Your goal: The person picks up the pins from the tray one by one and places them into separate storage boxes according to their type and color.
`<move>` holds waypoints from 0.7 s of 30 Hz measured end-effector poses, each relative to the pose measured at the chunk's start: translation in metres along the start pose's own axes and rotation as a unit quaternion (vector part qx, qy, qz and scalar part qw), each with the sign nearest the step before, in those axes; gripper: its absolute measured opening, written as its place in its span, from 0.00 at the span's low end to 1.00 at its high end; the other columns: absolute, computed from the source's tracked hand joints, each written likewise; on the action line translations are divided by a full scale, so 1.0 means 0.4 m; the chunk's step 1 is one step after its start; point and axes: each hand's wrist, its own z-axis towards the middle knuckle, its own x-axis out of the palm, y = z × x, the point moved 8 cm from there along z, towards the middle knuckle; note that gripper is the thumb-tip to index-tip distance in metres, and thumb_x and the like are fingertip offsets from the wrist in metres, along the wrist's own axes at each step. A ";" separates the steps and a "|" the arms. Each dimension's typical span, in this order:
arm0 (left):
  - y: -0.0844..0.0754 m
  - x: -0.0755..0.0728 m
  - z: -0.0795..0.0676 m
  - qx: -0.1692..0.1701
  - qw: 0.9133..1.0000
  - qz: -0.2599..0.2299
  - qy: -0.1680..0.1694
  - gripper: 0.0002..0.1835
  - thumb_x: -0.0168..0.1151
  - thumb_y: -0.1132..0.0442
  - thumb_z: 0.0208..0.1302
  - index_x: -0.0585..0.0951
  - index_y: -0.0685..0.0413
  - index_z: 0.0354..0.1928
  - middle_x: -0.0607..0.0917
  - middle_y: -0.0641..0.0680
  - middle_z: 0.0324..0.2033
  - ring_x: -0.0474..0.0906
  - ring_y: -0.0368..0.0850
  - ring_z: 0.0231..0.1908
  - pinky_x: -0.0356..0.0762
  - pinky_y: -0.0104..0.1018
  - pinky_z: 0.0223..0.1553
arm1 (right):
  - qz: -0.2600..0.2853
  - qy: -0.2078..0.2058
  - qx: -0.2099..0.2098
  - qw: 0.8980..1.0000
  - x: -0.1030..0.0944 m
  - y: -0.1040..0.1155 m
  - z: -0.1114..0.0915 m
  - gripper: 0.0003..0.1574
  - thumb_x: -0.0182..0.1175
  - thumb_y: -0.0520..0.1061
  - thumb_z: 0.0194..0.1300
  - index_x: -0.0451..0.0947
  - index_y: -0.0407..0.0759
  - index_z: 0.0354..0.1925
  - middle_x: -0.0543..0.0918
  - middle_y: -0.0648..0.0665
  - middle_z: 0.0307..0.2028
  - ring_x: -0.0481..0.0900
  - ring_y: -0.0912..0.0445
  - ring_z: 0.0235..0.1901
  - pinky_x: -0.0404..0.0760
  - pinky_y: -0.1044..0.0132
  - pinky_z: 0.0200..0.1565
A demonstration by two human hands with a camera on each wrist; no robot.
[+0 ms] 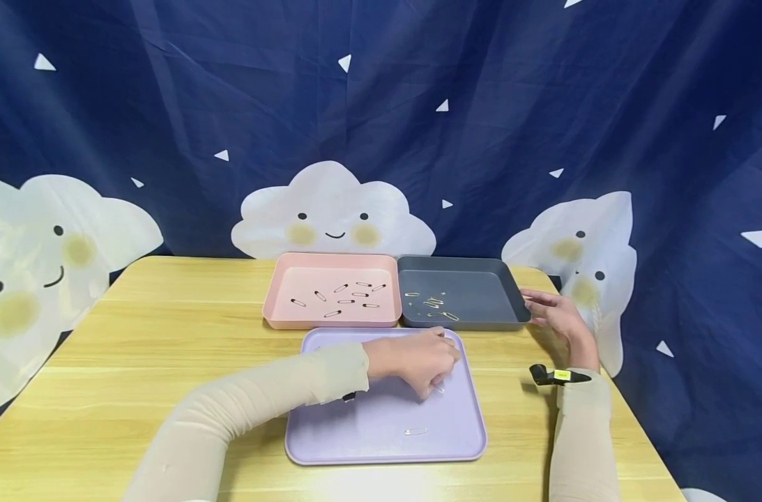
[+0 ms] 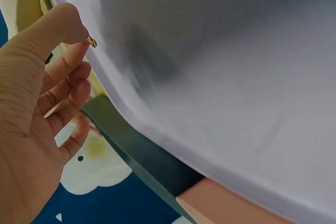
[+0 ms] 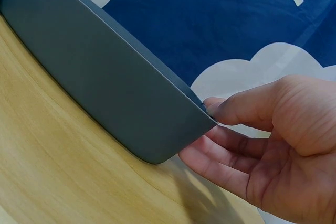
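My left hand [image 1: 421, 357] is over the upper right of the lilac tray [image 1: 381, 446]. In the left wrist view its thumb and index finger pinch a small gold safety pin [image 2: 92, 41], most of it hidden by the fingers. One pale safety pin [image 1: 416, 431] lies near the lilac tray's front, and another [image 1: 439, 388] shows just below the left hand. My right hand [image 1: 559, 319] grips the right side of the dark grey tray [image 1: 475, 279], thumb over the rim and fingers outside against the wall, as the right wrist view shows.
Left of the grey tray, touching it, stands a pink tray [image 1: 337, 261] with several black safety pins [image 1: 346, 301]. Several gold safety pins [image 1: 435, 302] lie in the grey tray's left half. The wooden table [image 1: 167, 348] ends at a blue cloud-patterned curtain [image 1: 381, 104].
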 end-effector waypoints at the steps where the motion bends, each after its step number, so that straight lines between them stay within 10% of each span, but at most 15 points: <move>1: 0.007 -0.004 -0.002 -0.002 1.000 0.002 -0.001 0.06 0.74 0.54 0.46 0.84 0.41 0.22 0.79 0.37 0.37 0.77 0.34 0.47 0.70 0.38 0.60 | 0.002 0.000 -0.001 1.000 0.001 0.001 -0.001 0.30 0.59 0.38 0.73 0.70 0.33 0.70 0.88 0.65 0.41 0.86 0.66 0.39 0.85 0.70 0.41; 21: 0.171 -0.072 -0.044 -0.087 0.996 0.006 -0.036 0.05 0.73 0.56 0.46 0.85 0.40 0.19 0.82 0.39 0.38 0.77 0.39 0.48 0.68 0.39 0.52 | 0.015 0.005 0.004 1.000 0.003 0.002 -0.004 0.30 0.58 0.37 0.73 0.69 0.32 0.70 0.89 0.62 0.40 0.86 0.65 0.38 0.85 0.68 0.41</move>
